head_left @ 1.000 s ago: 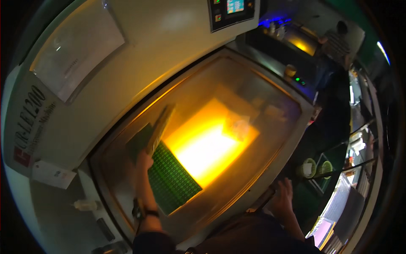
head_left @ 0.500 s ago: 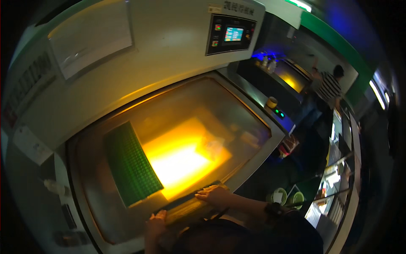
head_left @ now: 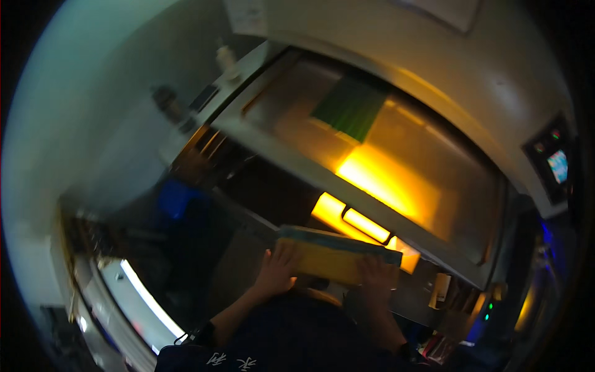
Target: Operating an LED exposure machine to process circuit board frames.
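Note:
A long yellow block or bar with a blue-grey far edge (head_left: 328, 260) is held level in front of my body, just off the near side of the lit machine. My left hand (head_left: 277, 273) grips its left end, fingers over the top. At the other end my right hand (head_left: 376, 277) grips it the same way; its thumb is hidden. Beyond, a green patterned sheet (head_left: 352, 108) lies flat on the machine's glass bed (head_left: 288, 118). Yellow light glows up through the glass to the right of the sheet.
Bright yellow openings (head_left: 365, 224) show in the machine's front below the bed's rim. A white bottle (head_left: 227, 60) and a dark flat object (head_left: 204, 97) stand at the left side. A control panel screen (head_left: 558, 166) is at far right. A blue object (head_left: 178, 198) sits low at left.
The view has swung round to the left. Both hands, with the yellow block, have come off the bed's near edge toward my body. The green sheet still lies on the glass.

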Available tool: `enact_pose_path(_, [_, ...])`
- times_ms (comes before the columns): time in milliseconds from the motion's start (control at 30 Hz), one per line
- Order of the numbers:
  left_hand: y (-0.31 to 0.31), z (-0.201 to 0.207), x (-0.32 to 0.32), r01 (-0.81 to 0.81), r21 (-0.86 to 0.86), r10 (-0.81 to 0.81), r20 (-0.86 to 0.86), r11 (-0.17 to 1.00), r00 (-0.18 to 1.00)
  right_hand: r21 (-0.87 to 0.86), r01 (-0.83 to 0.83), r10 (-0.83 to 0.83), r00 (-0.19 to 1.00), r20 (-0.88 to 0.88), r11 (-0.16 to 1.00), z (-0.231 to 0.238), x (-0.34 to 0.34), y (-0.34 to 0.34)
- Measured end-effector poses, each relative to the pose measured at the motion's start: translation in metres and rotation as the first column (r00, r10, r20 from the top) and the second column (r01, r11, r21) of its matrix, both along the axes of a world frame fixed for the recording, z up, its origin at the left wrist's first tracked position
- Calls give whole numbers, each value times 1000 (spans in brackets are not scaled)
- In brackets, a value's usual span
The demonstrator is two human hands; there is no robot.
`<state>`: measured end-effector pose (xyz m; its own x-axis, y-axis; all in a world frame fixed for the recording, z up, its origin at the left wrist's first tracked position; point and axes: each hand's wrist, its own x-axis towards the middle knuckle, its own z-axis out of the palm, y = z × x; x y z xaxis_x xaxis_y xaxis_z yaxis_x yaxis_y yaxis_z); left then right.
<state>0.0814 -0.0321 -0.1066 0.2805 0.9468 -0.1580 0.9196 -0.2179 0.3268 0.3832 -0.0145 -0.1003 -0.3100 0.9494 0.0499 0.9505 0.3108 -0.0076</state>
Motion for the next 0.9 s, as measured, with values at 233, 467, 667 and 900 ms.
enact_pose_path(233, [-111, -22, -33, -371, -76, 378, 210, 926, 902, -271, 33, -89, 977, -194, 962, -166, 105, -2])
enact_pose_path(467, [-236, -91, -95, -693, -512, 750, -134, 507, 647, -390, 277, -220, 958, 185, 878, -206, 76, -35])
enact_pose_path(667, [-335, -172, -132, -551, -587, 468, -305, 593, 829, -270, 5, 13, 998, 64, 963, -256, 46, 31])
enact_pose_path(900, [-234, -146, -204, -445, -714, 469, -183, 540, 864, 204, 90, -27, 956, -294, 975, -168, -14, 143])
